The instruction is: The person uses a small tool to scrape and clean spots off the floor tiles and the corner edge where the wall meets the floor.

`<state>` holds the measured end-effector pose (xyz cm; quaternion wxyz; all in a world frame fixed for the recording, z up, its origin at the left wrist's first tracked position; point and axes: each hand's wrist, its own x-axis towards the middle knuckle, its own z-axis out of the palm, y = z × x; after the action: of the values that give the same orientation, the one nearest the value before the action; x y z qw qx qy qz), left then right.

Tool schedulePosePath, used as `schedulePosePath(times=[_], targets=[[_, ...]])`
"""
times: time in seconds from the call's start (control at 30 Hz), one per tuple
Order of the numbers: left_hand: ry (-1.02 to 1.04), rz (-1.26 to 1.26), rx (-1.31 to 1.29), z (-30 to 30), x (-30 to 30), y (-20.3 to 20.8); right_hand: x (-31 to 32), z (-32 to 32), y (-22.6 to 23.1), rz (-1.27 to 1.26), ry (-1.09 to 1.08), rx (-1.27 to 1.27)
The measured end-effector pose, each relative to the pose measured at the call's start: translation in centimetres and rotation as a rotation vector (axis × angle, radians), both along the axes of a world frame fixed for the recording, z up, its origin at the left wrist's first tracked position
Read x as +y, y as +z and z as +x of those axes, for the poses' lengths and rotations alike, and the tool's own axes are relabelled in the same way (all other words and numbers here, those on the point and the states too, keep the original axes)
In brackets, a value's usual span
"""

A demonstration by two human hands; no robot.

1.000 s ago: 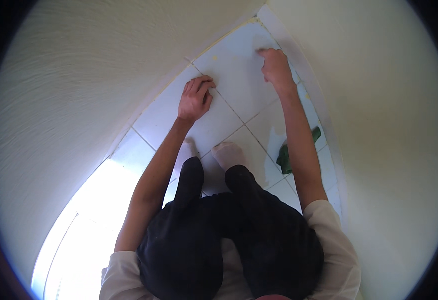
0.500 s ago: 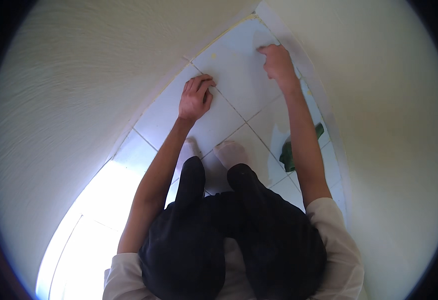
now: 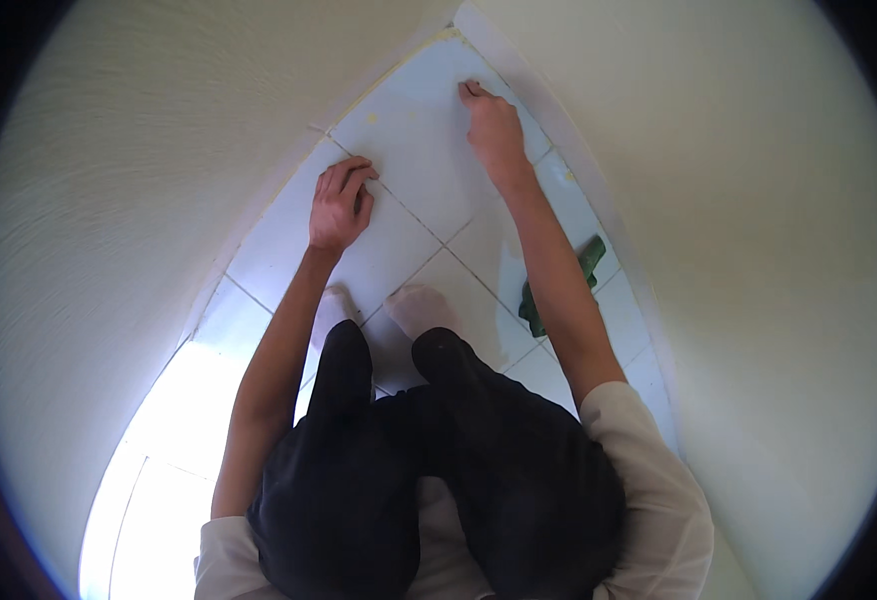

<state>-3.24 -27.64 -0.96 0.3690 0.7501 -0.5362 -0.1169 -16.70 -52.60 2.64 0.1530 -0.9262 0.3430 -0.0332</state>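
White tile floor (image 3: 414,190) lies beneath both my hands. My left hand (image 3: 341,205) rests near a grout line, its fingers bent but apart, with nothing in it. Farther out, toward the corner of the walls, my right hand (image 3: 496,130) has thumb and fingers pinched together close to the floor. A tiny dark spot shows at those fingertips; whether it is something held cannot be made out. Beside my right forearm, a crumpled dark green cloth (image 3: 592,258) lies on the tiles, partly hidden by the arm.
A cream wall (image 3: 189,140) rises on the left and another wall (image 3: 739,220) on the right, meeting at the far corner. Small yellow spots (image 3: 372,119) mark the tiles. My feet (image 3: 424,308) are on the floor between my arms. Bright light falls at lower left.
The whole view has shifted, so the scene sits farther left. My right fingers went from an outstretched index finger to a pinch, slightly nearer the corner. My left hand stays put on the tiles.
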Motion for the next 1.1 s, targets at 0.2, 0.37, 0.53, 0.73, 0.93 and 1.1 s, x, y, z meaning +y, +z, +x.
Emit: schedulePosePath(times=[0.2,0.37,0.53,0.73,0.93,1.1], targets=[[0.003,-0.021,-0.012,0.0,-0.4,0.1,-0.1,0.7,0.7,0.001,0.025,0.015],[0.022,0.000,-0.014,0.5,-0.1,0.0,0.4,1.8,2.0,0.114,0.060,0.061],[0.018,0.020,-0.001,1.1,0.8,-0.4,2.3,3.4,3.9,0.236,0.146,0.186],[0.007,0.011,0.019,0.6,0.0,-0.1,4.9,2.7,1.7,0.096,0.260,0.089],[0.012,0.013,0.010,0.8,0.3,0.0,5.1,2.2,0.0,0.080,0.286,0.077],[0.016,0.004,-0.002,0.7,0.1,0.0,5.1,2.1,-0.4,0.103,0.279,0.096]])
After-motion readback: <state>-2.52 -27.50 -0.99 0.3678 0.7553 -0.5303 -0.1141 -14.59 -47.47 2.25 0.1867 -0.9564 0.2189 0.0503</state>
